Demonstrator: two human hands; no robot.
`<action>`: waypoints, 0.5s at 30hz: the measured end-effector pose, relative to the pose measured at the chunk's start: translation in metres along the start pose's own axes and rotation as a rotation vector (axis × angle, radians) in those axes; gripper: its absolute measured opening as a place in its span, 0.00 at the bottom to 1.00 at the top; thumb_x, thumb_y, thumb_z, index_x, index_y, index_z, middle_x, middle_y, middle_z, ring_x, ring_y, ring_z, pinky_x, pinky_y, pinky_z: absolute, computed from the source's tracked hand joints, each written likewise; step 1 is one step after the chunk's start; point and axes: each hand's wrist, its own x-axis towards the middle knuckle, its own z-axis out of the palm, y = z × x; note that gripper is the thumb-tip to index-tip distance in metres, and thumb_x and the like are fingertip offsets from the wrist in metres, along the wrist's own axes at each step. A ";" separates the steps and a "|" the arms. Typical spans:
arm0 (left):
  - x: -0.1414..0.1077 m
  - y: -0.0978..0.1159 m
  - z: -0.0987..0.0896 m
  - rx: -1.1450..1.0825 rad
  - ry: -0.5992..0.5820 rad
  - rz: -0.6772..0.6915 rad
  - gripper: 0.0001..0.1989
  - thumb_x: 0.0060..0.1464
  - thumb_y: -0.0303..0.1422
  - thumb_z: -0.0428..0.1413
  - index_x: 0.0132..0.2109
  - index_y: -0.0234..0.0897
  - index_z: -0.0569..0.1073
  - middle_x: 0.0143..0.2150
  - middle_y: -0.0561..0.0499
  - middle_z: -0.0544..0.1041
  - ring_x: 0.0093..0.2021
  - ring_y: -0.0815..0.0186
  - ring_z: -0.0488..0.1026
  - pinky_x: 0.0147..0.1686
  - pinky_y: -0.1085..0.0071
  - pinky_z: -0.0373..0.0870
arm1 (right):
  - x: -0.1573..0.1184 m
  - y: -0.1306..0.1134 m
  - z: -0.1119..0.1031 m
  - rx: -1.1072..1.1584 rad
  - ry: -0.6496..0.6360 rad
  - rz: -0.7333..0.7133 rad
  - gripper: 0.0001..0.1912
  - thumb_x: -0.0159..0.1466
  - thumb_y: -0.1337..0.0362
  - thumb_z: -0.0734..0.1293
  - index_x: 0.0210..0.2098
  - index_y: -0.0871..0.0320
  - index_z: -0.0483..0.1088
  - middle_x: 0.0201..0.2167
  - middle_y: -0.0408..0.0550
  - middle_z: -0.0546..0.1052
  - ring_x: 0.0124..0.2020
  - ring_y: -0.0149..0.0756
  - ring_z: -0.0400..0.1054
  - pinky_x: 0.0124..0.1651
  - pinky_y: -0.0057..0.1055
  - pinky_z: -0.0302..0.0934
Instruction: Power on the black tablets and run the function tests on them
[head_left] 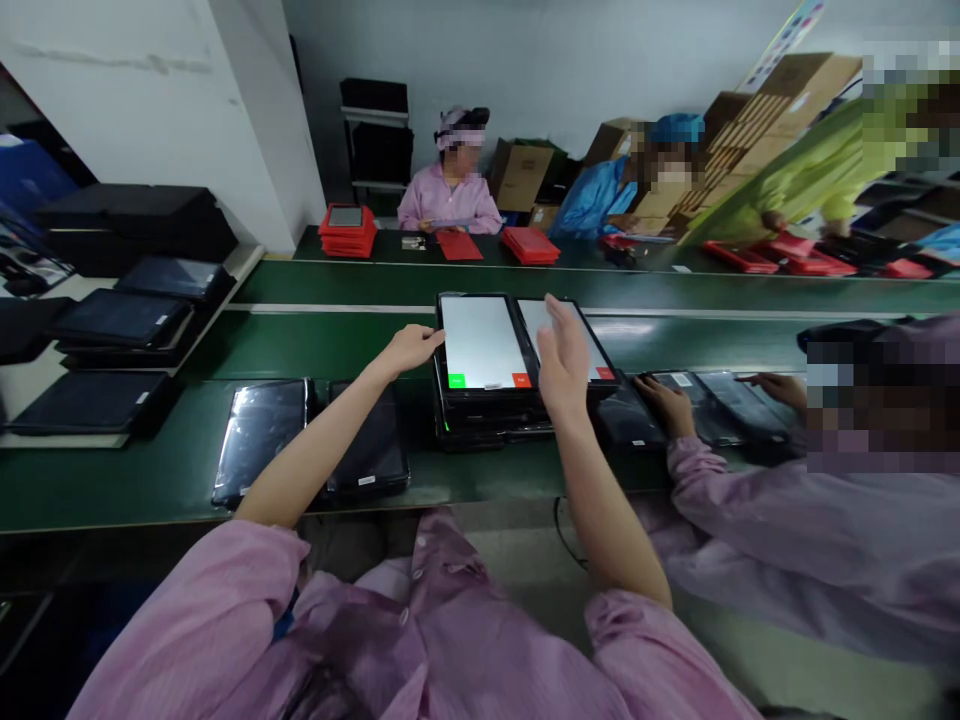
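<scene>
Two tablets with lit white screens lie side by side on top of a stack of dark tablets at the middle of the green bench. The left tablet (484, 340) shows a green box and a red box along its lower edge. My left hand (414, 348) is closed at this tablet's left edge, thumb against the rim. Raised over the right tablet (596, 355), my right hand (564, 355) has its fingers apart, holds nothing and hides part of that screen. Two dark tablets (262, 430) (369, 445) lie to the left, partly behind my left forearm.
More dark tablets (124, 315) are stacked at the far left. A co-worker's hands (671, 405) touch tablets close by on the right. Red cases (347, 232) lie on the far bench (375, 285), where other people sit. Cardboard boxes (520, 175) stand behind them.
</scene>
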 end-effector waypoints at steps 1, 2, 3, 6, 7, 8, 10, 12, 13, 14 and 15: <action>-0.002 -0.010 -0.007 -0.003 0.004 0.008 0.23 0.72 0.51 0.56 0.50 0.36 0.86 0.50 0.41 0.87 0.51 0.51 0.83 0.49 0.62 0.78 | -0.019 -0.012 -0.005 -0.031 0.075 -0.061 0.24 0.80 0.51 0.62 0.70 0.50 0.72 0.69 0.55 0.76 0.72 0.49 0.70 0.77 0.56 0.62; -0.004 -0.021 -0.016 0.013 0.015 0.010 0.26 0.73 0.52 0.54 0.55 0.36 0.85 0.54 0.42 0.87 0.54 0.51 0.83 0.52 0.62 0.78 | -0.043 -0.022 -0.009 -0.043 0.129 -0.106 0.20 0.80 0.55 0.62 0.65 0.50 0.76 0.62 0.54 0.81 0.66 0.49 0.75 0.73 0.55 0.67; -0.007 -0.036 -0.027 0.050 0.049 0.013 0.28 0.73 0.53 0.54 0.58 0.36 0.85 0.57 0.42 0.86 0.57 0.51 0.82 0.54 0.62 0.77 | -0.069 -0.029 -0.010 -0.033 0.151 -0.147 0.16 0.79 0.60 0.62 0.59 0.50 0.79 0.53 0.52 0.84 0.59 0.48 0.79 0.66 0.53 0.73; -0.017 -0.092 -0.062 0.288 0.195 -0.026 0.28 0.71 0.50 0.56 0.63 0.34 0.83 0.62 0.40 0.85 0.64 0.48 0.79 0.64 0.61 0.73 | -0.156 -0.034 0.005 0.055 -0.047 -0.164 0.17 0.75 0.68 0.60 0.41 0.52 0.82 0.36 0.48 0.84 0.41 0.43 0.81 0.46 0.43 0.77; -0.021 -0.113 -0.072 0.395 0.234 -0.063 0.26 0.71 0.48 0.57 0.63 0.34 0.83 0.63 0.38 0.84 0.66 0.47 0.78 0.65 0.61 0.72 | -0.182 -0.032 0.016 0.092 -0.123 -0.105 0.18 0.74 0.70 0.60 0.38 0.52 0.81 0.34 0.48 0.83 0.38 0.41 0.80 0.42 0.40 0.76; -0.026 -0.136 -0.081 0.501 0.252 -0.110 0.26 0.70 0.45 0.57 0.64 0.32 0.83 0.64 0.37 0.83 0.67 0.45 0.78 0.66 0.59 0.71 | -0.205 -0.029 0.030 0.114 -0.217 -0.031 0.18 0.73 0.72 0.60 0.36 0.53 0.80 0.33 0.47 0.83 0.36 0.40 0.79 0.40 0.37 0.74; -0.039 -0.177 -0.091 0.667 0.258 -0.185 0.25 0.70 0.41 0.55 0.64 0.30 0.82 0.66 0.33 0.81 0.67 0.43 0.77 0.66 0.54 0.72 | -0.237 -0.025 0.062 0.171 -0.392 0.060 0.18 0.71 0.73 0.61 0.36 0.52 0.80 0.32 0.46 0.83 0.36 0.39 0.79 0.42 0.37 0.75; -0.052 -0.209 -0.094 0.779 0.245 -0.212 0.23 0.72 0.38 0.51 0.60 0.31 0.84 0.64 0.32 0.82 0.66 0.42 0.77 0.65 0.48 0.71 | -0.247 -0.023 0.098 0.221 -0.496 0.106 0.18 0.73 0.71 0.61 0.45 0.51 0.82 0.42 0.48 0.86 0.46 0.41 0.81 0.53 0.40 0.76; -0.058 -0.220 -0.093 0.816 0.242 -0.194 0.22 0.72 0.37 0.50 0.57 0.32 0.85 0.62 0.32 0.83 0.66 0.42 0.76 0.65 0.47 0.70 | -0.243 -0.021 0.117 0.228 -0.514 0.118 0.18 0.75 0.69 0.61 0.51 0.50 0.82 0.49 0.50 0.86 0.53 0.42 0.80 0.60 0.43 0.75; -0.063 -0.229 -0.091 0.840 0.246 -0.166 0.21 0.72 0.36 0.49 0.54 0.34 0.85 0.61 0.33 0.84 0.66 0.42 0.76 0.65 0.47 0.69 | -0.236 -0.019 0.136 0.221 -0.520 0.128 0.19 0.75 0.67 0.62 0.57 0.49 0.80 0.57 0.52 0.84 0.61 0.44 0.78 0.67 0.47 0.72; -0.066 -0.235 -0.090 0.852 0.254 -0.133 0.20 0.71 0.35 0.49 0.53 0.35 0.86 0.61 0.34 0.84 0.66 0.43 0.76 0.65 0.47 0.68 | -0.226 -0.016 0.155 0.204 -0.520 0.138 0.20 0.76 0.65 0.63 0.63 0.49 0.78 0.64 0.53 0.81 0.67 0.45 0.74 0.73 0.50 0.67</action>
